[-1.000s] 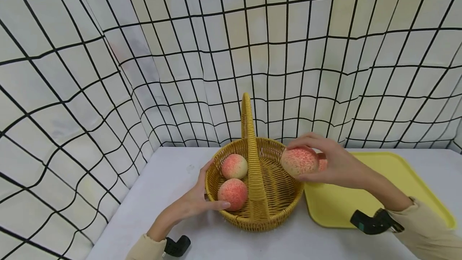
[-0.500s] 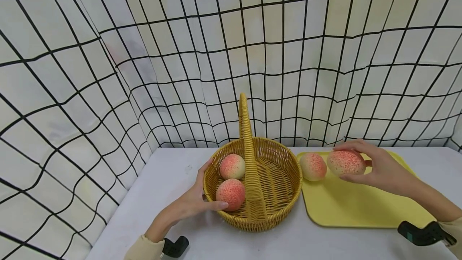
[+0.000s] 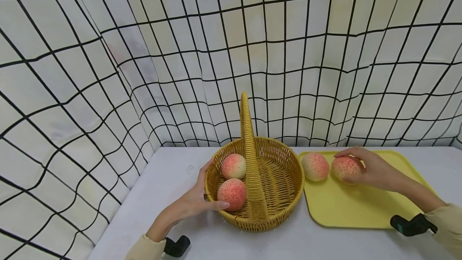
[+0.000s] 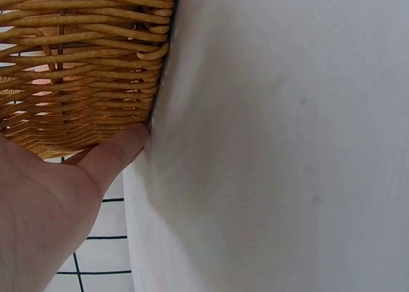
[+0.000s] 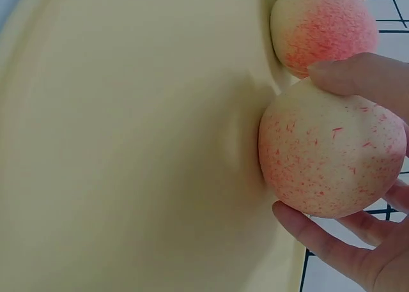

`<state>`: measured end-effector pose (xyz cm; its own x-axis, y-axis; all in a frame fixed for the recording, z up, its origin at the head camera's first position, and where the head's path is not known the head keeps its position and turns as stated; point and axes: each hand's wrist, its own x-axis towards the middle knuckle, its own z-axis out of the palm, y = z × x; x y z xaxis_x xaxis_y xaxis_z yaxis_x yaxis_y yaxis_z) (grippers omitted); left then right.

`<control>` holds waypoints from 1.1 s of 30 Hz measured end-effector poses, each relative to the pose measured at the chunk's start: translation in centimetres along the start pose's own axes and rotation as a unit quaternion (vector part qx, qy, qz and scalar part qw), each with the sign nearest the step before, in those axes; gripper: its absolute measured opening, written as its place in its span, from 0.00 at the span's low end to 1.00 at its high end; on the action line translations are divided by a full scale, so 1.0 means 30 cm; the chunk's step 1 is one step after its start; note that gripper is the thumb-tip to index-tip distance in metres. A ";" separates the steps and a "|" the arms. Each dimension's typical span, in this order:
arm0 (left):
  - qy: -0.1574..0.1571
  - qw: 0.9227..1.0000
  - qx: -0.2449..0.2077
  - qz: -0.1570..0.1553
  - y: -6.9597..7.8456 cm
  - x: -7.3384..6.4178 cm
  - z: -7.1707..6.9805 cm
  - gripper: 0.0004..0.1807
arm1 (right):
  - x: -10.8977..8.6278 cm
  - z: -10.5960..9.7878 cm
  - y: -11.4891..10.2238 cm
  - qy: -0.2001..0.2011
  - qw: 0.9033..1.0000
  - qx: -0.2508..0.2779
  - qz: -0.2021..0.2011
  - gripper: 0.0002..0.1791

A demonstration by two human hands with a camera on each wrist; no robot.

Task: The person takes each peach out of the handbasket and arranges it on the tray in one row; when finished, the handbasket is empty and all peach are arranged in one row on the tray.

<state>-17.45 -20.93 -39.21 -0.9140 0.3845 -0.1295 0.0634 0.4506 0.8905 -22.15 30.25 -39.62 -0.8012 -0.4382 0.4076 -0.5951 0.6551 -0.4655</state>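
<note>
My left hand (image 3: 195, 200) holds the left side of a yellow wicker basket (image 3: 278, 212), its thumb over the front-left rim and fingers along the side. In the left wrist view, fingertips are low on the woven wall (image 4: 96, 62), near the table. Two pink-and-cream peaches lie in the basket's left half: a rear peach (image 3: 234, 166) and a front peach (image 3: 232, 194). Over the yellow tray (image 3: 353, 208), my right hand (image 3: 375, 167) grips a speckled peach (image 5: 332, 151) between thumb and fingers, close to the tray's surface. Another peach (image 3: 315, 166) lies beside it, at the tray's rear-left corner.
The basket's tall arched handle (image 3: 248, 131) stands upright across its middle. White cloth panels with black netting (image 3: 281, 71) rise behind and left of the white table (image 3: 166, 167). The tray's left edge lies close to the basket's right side.
My right hand has carried the speckled peach rightward from the basket's right rim, over the other peach, then lowered it to the tray. The left hand stays on the basket.
</note>
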 end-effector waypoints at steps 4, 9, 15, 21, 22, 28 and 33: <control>0.002 1.000 0.005 -0.002 0.002 0.000 -0.001 0.73 | 0.006 0.003 -0.008 -0.008 1.000 -0.022 0.014 0.32; 0.004 1.000 0.010 -0.005 0.005 0.001 -0.003 0.73 | 0.013 0.001 -0.009 -0.018 0.999 -0.045 0.011 0.34; 0.004 1.000 0.012 -0.005 0.010 0.002 -0.003 0.73 | 0.012 -0.006 -0.007 -0.023 0.999 -0.049 0.005 0.34; 0.007 1.000 0.016 -0.007 0.011 0.001 -0.006 0.73 | 0.019 -0.006 -0.016 -0.013 0.998 -0.052 0.014 0.35; 0.006 1.000 0.016 -0.008 0.011 0.001 -0.006 0.73 | 0.020 -0.005 -0.017 -0.012 0.999 -0.051 0.016 0.34; 0.004 1.000 0.012 -0.006 0.011 0.003 -0.005 0.73 | 0.022 -0.007 -0.016 -0.019 0.998 -0.047 0.029 0.35; 0.003 1.000 0.010 -0.005 0.004 0.000 -0.003 0.73 | 0.022 -0.006 -0.012 -0.024 0.999 -0.024 0.009 0.38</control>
<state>-17.49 -20.94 -39.07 -0.9169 0.3752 -0.1358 0.0618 0.4700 0.8805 -22.45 29.84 -39.03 -0.8141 -0.4546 0.3613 -0.5783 0.6914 -0.4331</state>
